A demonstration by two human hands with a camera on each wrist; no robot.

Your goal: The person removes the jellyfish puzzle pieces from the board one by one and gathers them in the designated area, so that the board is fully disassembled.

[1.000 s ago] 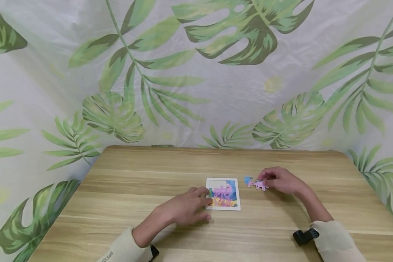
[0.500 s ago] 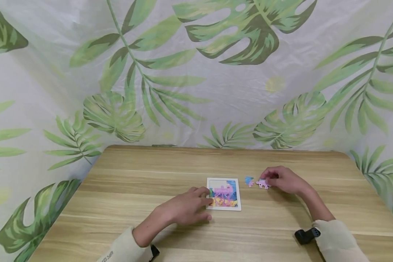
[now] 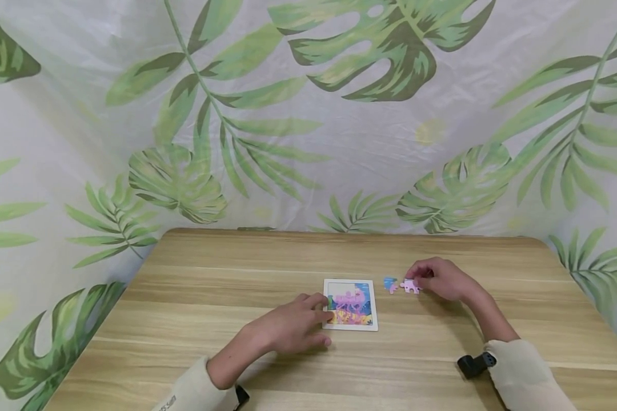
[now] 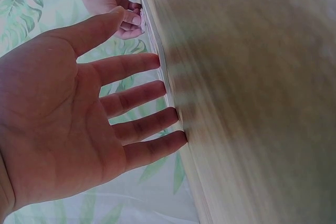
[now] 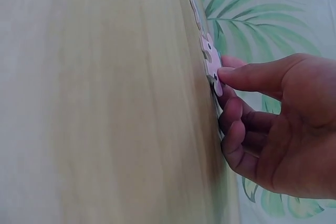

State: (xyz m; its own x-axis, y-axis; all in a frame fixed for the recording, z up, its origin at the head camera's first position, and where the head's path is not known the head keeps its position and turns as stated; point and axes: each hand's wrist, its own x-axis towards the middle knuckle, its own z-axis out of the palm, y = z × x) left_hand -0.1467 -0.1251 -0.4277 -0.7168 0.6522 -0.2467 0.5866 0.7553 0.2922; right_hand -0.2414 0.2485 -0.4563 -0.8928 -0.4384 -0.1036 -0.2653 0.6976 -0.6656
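A square jigsaw puzzle board (image 3: 349, 327) with a white border lies on the table, showing a pink sea creature over yellow and blue. Its upper left part is bare white. My left hand (image 3: 295, 324) rests at the board's left edge with fingers extended; in the left wrist view the fingertips (image 4: 170, 114) meet that edge. To the right of the board, my right hand (image 3: 442, 279) pinches a pink puzzle piece (image 3: 410, 286) between thumb and fingers. The right wrist view shows the pink piece (image 5: 212, 66) slightly tilted under the thumb. A blue and pink puzzle piece (image 3: 390, 284) lies just left of it.
The wooden table (image 3: 236, 268) extends around the board and pieces. Behind it hangs a pale cloth (image 3: 267, 131) printed with green leaves. A black device (image 3: 475, 365) is strapped at the right sleeve.
The pink piece has turned slightly in my right hand and shifted a little, now with a small gap from the blue and pink piece. My left hand and the board stay put.
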